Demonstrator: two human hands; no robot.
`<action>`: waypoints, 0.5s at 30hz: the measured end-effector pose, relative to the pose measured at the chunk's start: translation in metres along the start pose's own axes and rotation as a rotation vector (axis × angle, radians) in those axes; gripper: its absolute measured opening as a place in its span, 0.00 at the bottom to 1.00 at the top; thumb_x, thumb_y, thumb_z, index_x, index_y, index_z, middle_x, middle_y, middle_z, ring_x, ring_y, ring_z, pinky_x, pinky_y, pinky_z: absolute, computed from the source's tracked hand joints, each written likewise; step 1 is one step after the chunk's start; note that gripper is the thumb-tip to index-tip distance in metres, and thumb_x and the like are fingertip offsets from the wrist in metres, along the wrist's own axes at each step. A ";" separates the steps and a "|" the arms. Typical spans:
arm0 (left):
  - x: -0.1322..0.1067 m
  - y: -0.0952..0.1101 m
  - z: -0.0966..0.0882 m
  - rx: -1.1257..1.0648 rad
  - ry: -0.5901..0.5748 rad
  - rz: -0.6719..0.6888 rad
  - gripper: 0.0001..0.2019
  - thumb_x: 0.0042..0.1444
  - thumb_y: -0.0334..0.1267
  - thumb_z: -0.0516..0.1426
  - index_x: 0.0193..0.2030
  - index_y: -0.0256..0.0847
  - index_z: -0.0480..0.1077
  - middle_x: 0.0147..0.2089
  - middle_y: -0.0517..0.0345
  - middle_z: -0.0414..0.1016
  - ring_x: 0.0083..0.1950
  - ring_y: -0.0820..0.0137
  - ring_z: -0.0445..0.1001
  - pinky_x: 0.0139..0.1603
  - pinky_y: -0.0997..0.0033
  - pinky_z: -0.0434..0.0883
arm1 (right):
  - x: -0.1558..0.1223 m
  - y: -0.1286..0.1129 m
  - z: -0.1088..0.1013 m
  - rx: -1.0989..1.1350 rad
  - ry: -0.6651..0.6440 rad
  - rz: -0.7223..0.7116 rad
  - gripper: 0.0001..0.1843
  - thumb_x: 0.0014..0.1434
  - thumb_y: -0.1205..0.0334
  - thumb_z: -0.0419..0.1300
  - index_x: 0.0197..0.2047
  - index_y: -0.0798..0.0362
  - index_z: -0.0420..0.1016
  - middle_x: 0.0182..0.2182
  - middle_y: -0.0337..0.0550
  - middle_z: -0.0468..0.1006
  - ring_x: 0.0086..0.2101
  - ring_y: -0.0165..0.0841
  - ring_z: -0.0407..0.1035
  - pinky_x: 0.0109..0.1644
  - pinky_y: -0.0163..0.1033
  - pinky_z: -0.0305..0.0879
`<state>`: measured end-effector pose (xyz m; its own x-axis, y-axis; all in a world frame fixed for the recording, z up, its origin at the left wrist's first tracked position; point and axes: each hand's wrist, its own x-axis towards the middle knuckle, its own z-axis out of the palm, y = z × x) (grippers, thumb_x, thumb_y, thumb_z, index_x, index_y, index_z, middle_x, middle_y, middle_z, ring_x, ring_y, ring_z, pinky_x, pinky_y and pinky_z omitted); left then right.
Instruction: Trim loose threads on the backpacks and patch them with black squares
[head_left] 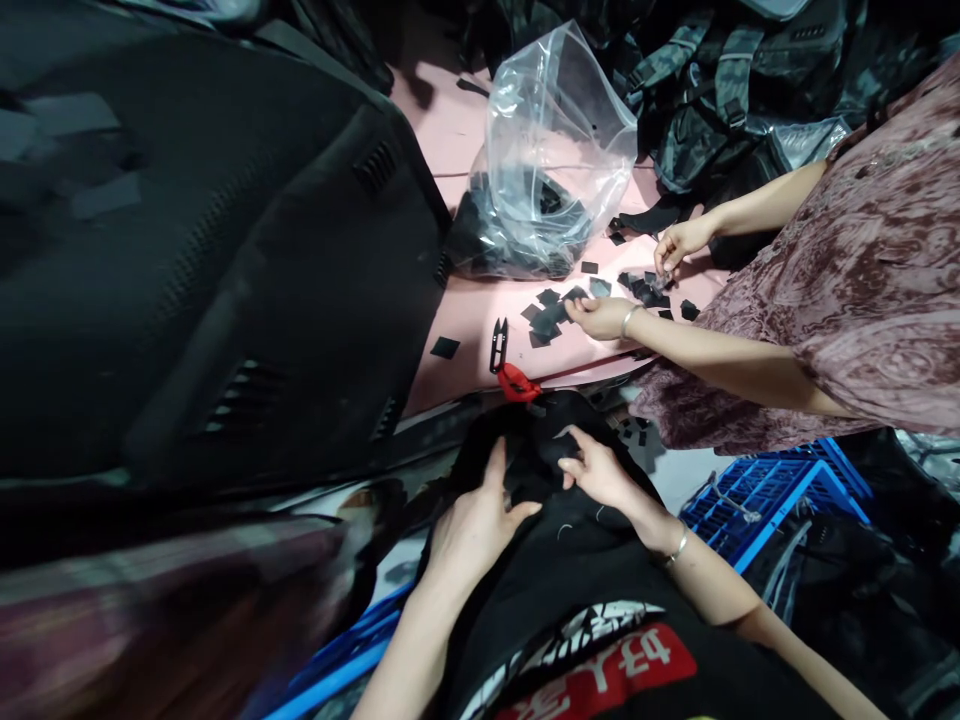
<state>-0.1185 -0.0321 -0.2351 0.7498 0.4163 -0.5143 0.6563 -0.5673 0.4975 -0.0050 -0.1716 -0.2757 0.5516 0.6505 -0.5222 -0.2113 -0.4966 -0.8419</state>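
Fabric [537,440], black and bunched, lies near the edge of the pink tabletop [466,318], between the left hand [476,525], whose thumb and forefinger stand wide apart with no hold evident, and the right hand [604,474], whose fingers are partly curled; whether they pinch anything cannot be told. Good handling likely calls for the left hand to steady the layers while the right works close by, as dark folds hide easily.
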 end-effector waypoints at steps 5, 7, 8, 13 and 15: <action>-0.003 -0.002 -0.003 -0.163 0.119 0.003 0.26 0.51 0.50 0.52 0.55 0.40 0.65 0.24 0.60 0.71 0.25 0.68 0.70 0.28 0.73 0.63 | -0.001 0.008 -0.003 0.126 -0.038 0.009 0.35 0.55 0.64 0.54 0.63 0.53 0.46 0.18 0.30 0.67 0.17 0.22 0.56 0.21 0.27 0.51; -0.003 0.001 0.002 -0.368 0.129 0.089 0.21 0.52 0.51 0.51 0.45 0.40 0.72 0.25 0.59 0.72 0.26 0.70 0.69 0.30 0.73 0.64 | -0.007 0.001 -0.004 0.144 -0.125 -0.008 0.36 0.55 0.64 0.55 0.64 0.52 0.44 0.19 0.30 0.68 0.16 0.21 0.55 0.21 0.27 0.50; -0.003 0.004 0.006 -0.461 0.115 0.119 0.20 0.51 0.51 0.52 0.42 0.40 0.73 0.26 0.59 0.72 0.27 0.70 0.69 0.31 0.74 0.64 | -0.011 -0.002 -0.004 0.129 -0.168 -0.022 0.37 0.55 0.63 0.56 0.64 0.52 0.44 0.19 0.31 0.68 0.16 0.21 0.55 0.21 0.28 0.51; -0.002 0.019 0.021 -0.753 -0.014 0.180 0.12 0.49 0.46 0.57 0.27 0.38 0.71 0.21 0.61 0.70 0.23 0.75 0.63 0.27 0.77 0.61 | -0.020 -0.011 -0.003 -0.051 -0.159 -0.109 0.37 0.51 0.64 0.61 0.62 0.51 0.52 0.26 0.36 0.72 0.27 0.26 0.66 0.34 0.34 0.62; -0.001 0.019 0.020 -0.979 0.043 0.108 0.13 0.48 0.45 0.58 0.23 0.37 0.68 0.16 0.66 0.62 0.19 0.79 0.56 0.21 0.80 0.56 | -0.020 -0.009 -0.004 0.020 -0.175 -0.093 0.41 0.47 0.64 0.64 0.62 0.52 0.52 0.27 0.36 0.73 0.30 0.28 0.67 0.37 0.35 0.63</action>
<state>-0.1082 -0.0572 -0.2391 0.7997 0.4334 -0.4155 0.3494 0.2268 0.9091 -0.0112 -0.1823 -0.2575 0.4212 0.7840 -0.4560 -0.1824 -0.4193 -0.8893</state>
